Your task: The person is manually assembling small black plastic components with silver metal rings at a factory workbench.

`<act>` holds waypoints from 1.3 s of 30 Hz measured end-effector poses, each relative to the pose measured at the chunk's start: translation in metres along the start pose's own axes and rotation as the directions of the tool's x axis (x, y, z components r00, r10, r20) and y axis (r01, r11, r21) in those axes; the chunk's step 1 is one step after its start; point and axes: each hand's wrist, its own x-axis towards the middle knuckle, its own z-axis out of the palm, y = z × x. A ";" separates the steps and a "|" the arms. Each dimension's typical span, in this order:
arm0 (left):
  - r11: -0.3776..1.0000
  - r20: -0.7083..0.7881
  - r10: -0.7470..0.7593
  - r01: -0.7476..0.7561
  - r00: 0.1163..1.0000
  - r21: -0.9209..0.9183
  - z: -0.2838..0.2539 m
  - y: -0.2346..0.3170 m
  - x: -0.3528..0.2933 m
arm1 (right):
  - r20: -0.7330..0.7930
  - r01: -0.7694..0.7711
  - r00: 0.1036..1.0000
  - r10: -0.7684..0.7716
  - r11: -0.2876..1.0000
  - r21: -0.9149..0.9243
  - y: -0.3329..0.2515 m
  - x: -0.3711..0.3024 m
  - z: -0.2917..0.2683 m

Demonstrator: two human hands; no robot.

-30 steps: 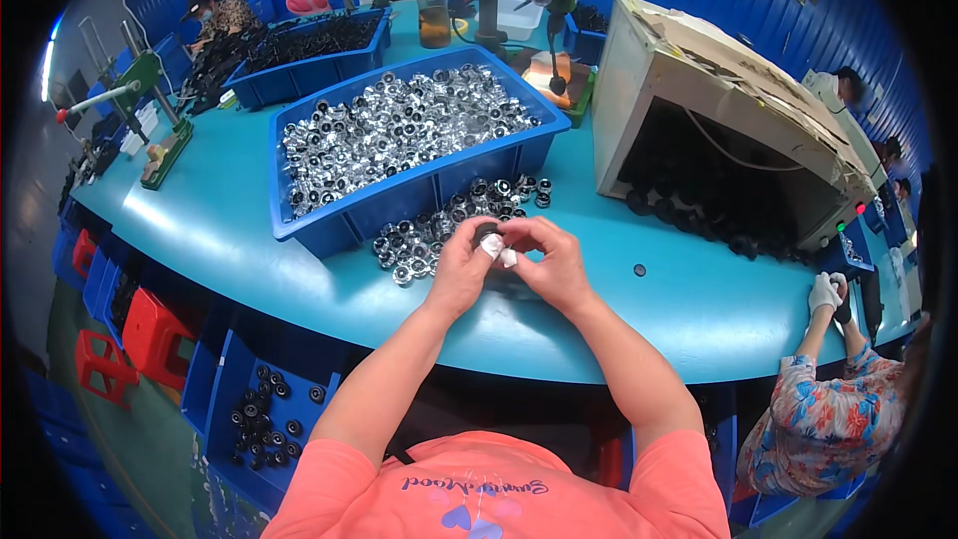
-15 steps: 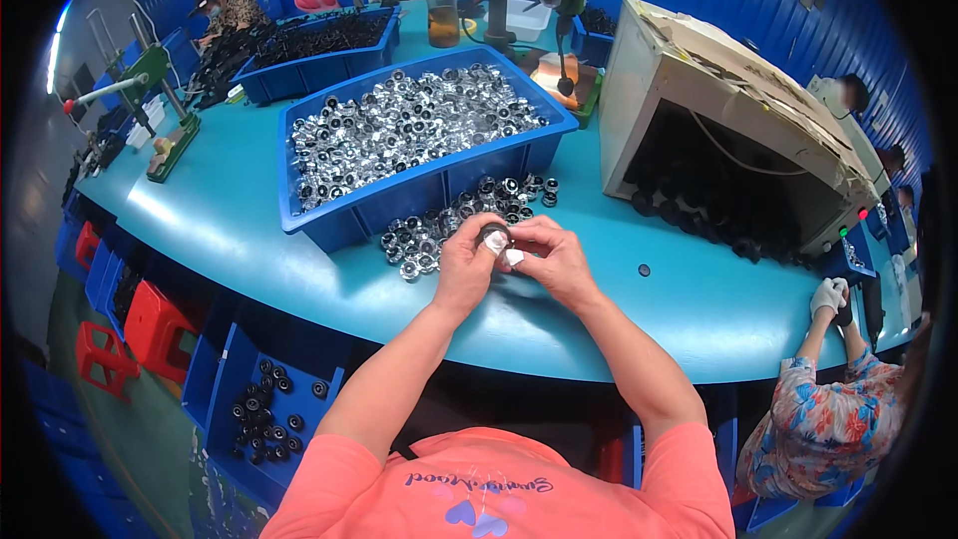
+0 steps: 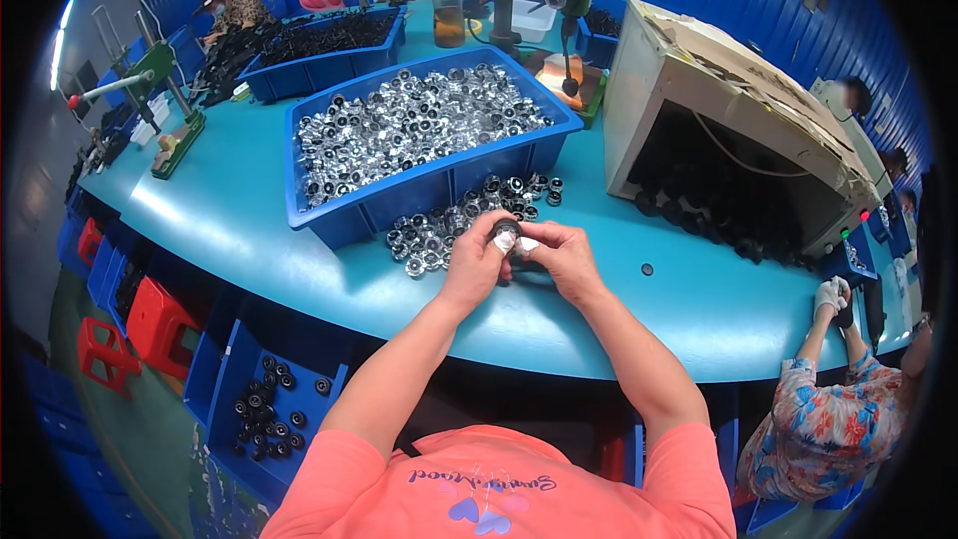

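Both hands meet above the near part of the table, just in front of a loose pile of shiny silver-and-black wheel-like parts (image 3: 429,240). My left hand (image 3: 475,265) is closed around a small black ring-shaped part (image 3: 507,227). From the other side my right hand (image 3: 567,258) pinches the same part with thumb and fingers. White wrapping covers both thumb tips. The fingers hide most of the held part. Behind the pile stands a blue bin (image 3: 399,202) heaped with the same silver parts.
A worn, open-fronted box (image 3: 639,90) with black parts inside stands right, a small black disc (image 3: 648,269) before it. Below left, a blue bin (image 3: 309,434) holds black wheels near red stools (image 3: 160,324). A green hand press (image 3: 180,140) stands far left. Co-workers sit around.
The black part has turned between my fingers, and its ring now faces up more. My right fingers have shifted on it. The whole view has moved slightly.
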 end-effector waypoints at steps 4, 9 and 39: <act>0.996 -0.091 0.059 -0.053 0.994 0.072 0.005 -0.001 -0.001 | -0.018 0.021 1.000 -0.020 1.000 0.013 0.002 -0.003 0.004; 0.992 -0.150 0.082 -0.065 0.985 0.110 0.007 0.001 -0.002 | -0.050 0.107 0.991 -0.123 0.966 -0.237 0.006 -0.005 0.006; 0.992 0.013 -0.004 0.002 1.000 0.127 0.006 0.011 -0.004 | 0.038 -0.129 0.992 0.123 0.969 0.209 0.006 0.007 -0.006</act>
